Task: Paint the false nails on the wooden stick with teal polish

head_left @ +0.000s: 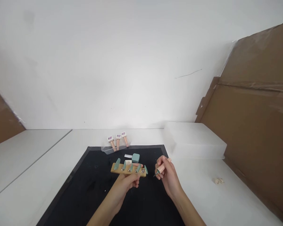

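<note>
My left hand (128, 182) is closed round a wooden nail stand (128, 170), holding it above the black mat. Along the stand, several green false nails (131, 167) stand up on small metallic holders. To the right, my right hand (167, 172) grips a pink nail polish brush (163, 166) by its cap; the dark bristle end points down and left, apart from the nails. Just behind the stand lie a green square bottle (135, 158) with a pale lilac end and a white item, partly covered. A pink piece also shows there, mostly hidden by the stand.
A clear tray (107, 151) with three pink-capped polish bottles (118, 142) sits at the mat's back left. At the right stands a translucent white box (198, 142), with a small cream scrap (218, 180) before it. Cardboard panels (252, 116) flank the white table.
</note>
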`<state>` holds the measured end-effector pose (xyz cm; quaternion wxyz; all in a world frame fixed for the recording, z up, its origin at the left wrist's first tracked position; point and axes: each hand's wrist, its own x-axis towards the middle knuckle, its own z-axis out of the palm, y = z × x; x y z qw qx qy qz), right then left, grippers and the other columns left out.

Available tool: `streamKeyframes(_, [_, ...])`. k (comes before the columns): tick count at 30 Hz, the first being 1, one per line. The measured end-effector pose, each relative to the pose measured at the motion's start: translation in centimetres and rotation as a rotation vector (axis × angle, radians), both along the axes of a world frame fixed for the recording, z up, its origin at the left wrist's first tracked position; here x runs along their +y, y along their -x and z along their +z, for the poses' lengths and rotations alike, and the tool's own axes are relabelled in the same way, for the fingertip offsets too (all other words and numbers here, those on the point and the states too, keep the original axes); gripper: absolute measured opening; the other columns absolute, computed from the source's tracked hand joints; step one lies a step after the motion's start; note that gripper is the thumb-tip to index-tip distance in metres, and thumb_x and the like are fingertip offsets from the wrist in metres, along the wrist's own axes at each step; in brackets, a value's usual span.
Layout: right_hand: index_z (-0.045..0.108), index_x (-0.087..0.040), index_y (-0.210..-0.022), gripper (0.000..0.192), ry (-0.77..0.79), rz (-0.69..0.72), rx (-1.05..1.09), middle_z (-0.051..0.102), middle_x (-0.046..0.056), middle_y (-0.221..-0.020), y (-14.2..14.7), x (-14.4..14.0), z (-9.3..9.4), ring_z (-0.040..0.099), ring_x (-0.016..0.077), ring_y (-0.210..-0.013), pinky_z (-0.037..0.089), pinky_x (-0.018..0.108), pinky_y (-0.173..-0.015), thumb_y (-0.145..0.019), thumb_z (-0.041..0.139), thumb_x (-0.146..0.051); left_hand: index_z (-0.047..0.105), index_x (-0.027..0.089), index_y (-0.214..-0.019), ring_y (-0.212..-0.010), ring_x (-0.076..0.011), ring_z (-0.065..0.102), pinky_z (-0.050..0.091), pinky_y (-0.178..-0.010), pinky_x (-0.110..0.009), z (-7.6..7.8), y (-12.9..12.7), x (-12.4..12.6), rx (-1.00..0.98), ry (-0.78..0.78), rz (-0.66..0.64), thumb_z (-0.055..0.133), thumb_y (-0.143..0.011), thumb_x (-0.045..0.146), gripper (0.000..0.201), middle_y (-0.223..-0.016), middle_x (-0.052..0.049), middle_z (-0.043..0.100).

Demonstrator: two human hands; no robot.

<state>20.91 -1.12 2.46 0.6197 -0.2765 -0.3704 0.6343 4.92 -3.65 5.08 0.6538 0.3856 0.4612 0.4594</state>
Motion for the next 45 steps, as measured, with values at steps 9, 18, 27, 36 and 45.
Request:
streamKeyframes(9, [0.054,-0.020,-0.073,0.025,-0.126,-0.171,-0.164,0.037,-0.006,-0.056,-0.7,0.0,0.5,0.031,0.0071,-0.042,0.028,0.020,-0.039,-0.083,0.050,-0.042,0.052,0.017,-0.110,-0.063,-0.0114,0.042,0.036,-0.063,-0.027,-2.4,0.5,1.4,0.008,-0.079,-0.084,0.056,-0.073,0.025,0.038,-0.068,0.002,0.048])
streamKeyframes(18, [0.057,-0.019,-0.078,0.017,-0.179,-0.155,-0.372,0.045,-0.002,-0.069,-0.3,0.0,-0.4,0.036,0.0067,-0.045,0.030,0.021,-0.040,-0.081,0.055,-0.037,0.052,0.019,-0.109,-0.063,-0.0116,0.042,0.036,-0.063,-0.026,-2.3,1.4,1.3,0.097,-0.086,-0.041,0.057,-0.072,0.026,0.038,-0.065,0.003,0.047])
streamKeyframes(27, [0.055,-0.019,-0.074,0.017,-0.203,-0.102,-0.407,0.044,-0.003,-0.064,-0.2,-0.3,-0.2,0.035,0.0070,-0.045,0.029,0.021,-0.041,-0.082,0.054,-0.034,0.056,0.016,-0.095,-0.059,-0.0107,0.042,0.037,-0.060,-0.026,-1.7,0.2,0.5,0.060,-0.038,-0.023,0.060,-0.067,0.024,0.030,-0.063,0.003,0.048])
streamKeyframes(36, [0.056,-0.019,-0.075,0.016,-0.228,-0.097,-0.436,0.045,-0.003,-0.068,-0.1,-0.6,0.1,0.036,0.0073,-0.046,0.030,0.021,-0.042,-0.082,0.054,-0.033,0.059,0.017,-0.091,-0.058,-0.0108,0.042,0.037,-0.059,-0.026,-1.3,0.0,0.3,0.065,-0.017,0.008,0.062,-0.063,0.025,0.029,-0.062,0.003,0.049])
streamKeyframes(45, [0.053,-0.018,-0.058,0.027,-0.225,-0.118,-0.494,0.044,-0.002,-0.061,0.0,-0.7,0.2,0.036,0.0096,-0.048,0.029,0.023,-0.044,-0.081,0.053,-0.031,0.059,0.018,-0.088,-0.058,-0.0112,0.043,0.037,-0.059,-0.026,-0.9,-0.2,0.1,0.090,0.002,0.006,0.063,-0.062,0.026,0.028,-0.059,0.004,0.048])
